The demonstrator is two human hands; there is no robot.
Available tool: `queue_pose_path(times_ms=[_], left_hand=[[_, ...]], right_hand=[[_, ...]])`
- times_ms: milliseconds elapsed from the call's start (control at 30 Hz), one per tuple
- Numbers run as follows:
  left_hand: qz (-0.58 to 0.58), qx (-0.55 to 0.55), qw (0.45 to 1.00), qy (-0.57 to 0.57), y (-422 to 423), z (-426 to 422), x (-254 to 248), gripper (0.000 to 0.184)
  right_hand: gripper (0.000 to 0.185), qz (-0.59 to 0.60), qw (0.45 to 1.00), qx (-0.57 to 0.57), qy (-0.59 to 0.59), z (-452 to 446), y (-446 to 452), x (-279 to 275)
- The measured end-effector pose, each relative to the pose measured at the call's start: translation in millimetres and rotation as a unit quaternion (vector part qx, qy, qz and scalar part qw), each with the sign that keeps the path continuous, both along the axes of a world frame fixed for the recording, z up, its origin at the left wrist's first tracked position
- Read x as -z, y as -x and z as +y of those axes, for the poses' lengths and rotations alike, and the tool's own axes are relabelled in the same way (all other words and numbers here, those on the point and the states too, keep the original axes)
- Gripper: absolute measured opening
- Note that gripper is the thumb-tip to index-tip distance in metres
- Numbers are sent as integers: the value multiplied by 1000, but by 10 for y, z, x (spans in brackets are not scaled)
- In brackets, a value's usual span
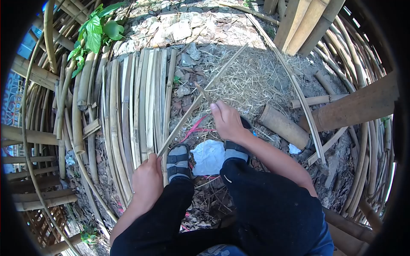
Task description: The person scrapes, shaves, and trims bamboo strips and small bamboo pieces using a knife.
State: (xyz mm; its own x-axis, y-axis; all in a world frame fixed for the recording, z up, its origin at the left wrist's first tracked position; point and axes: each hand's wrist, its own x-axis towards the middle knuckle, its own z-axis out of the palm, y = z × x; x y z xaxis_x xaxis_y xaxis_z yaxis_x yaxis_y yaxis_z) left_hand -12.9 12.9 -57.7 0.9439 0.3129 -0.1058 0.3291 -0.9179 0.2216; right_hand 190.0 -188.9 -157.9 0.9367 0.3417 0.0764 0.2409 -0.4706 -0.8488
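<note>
While the left hand (147,179) is closed around the near end of a slender bamboo strip (181,127), the right hand (226,121) is curled around a short blade (204,93), its grip hidden within the fingers. The blade overlaps the strip in this view; contact between them cannot be told. The strip slants forward and right, its far end free above pale shavings (252,81). Room for movement lies over this shaving-strewn ground, bounded at left by a row of split bamboo lengths (149,102) and at right by a long split pole (294,83). Nearer the right forearm lies a bamboo tube (285,126); a white sheet (207,154) lies between the sandalled feet.
</note>
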Motion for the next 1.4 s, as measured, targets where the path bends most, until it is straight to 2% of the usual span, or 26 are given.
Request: queue_pose_path(times_ms=[67, 100, 167, 233, 333, 433, 533, 767, 900, 1000, 1033, 1100, 1133, 1233, 1400], left_hand=[[4, 1, 1000, 6, -13, -3, -6, 22], [4, 4, 1000, 6, -20, -5, -10, 22], [-7, 6, 1000, 2, -19, -14, -17, 22], [-7, 9, 1000, -5, -6, -17, 5, 21], [-4, 12, 1000, -14, 1, -26, -3, 19], [-11, 12, 1000, -10, -2, -41, -5, 19], [-15, 15, 1000, 6, 11, -51, -4, 22], [-7, 16, 998, 67, 32, -32, 9, 22], [-11, 9, 998, 64, 32, -29, 41, 22], [-5, 10, 997, 72, 56, -15, 40, 23], [0, 5, 997, 81, 63, -14, 35, 24], [3, 2, 996, 91, 60, -5, 39, 24], [-5, 6, 996, 93, 67, -3, 51, 24], [-5, 5, 996, 92, 46, -18, 41, 23], [-5, 6, 996, 84, 43, -28, 22, 21]], right_hand=[[41, -145, 978, -136, 55, 87, 165, -9], [41, -145, 979, -133, 55, 149, 174, 16], [39, -67, 988, -101, 99, 252, 152, 160], [41, -66, 993, -68, 74, 287, 29, 208], [44, -61, 991, -28, 113, 260, -21, 210], [45, -65, 988, -54, 125, 245, 38, 112], [47, -135, 970, -132, 152, 262, 213, 95], [48, -86, 978, -37, 186, 43, -141, 138], [48, -104, 976, -110, 159, 73, 70, 76], [46, -123, 959, -174, 186, 110, 165, 35], [46, -122, 960, -174, 185, 82, 90, 65], [46, -115, 971, -84, 193, 19, -115, 149], [46, -120, 972, -79, 184, -18, -193, 186], [50, -88, 977, -82, 176, -35, -139, 178], [50, -128, 971, -134, 153, -7, -15, 174]])
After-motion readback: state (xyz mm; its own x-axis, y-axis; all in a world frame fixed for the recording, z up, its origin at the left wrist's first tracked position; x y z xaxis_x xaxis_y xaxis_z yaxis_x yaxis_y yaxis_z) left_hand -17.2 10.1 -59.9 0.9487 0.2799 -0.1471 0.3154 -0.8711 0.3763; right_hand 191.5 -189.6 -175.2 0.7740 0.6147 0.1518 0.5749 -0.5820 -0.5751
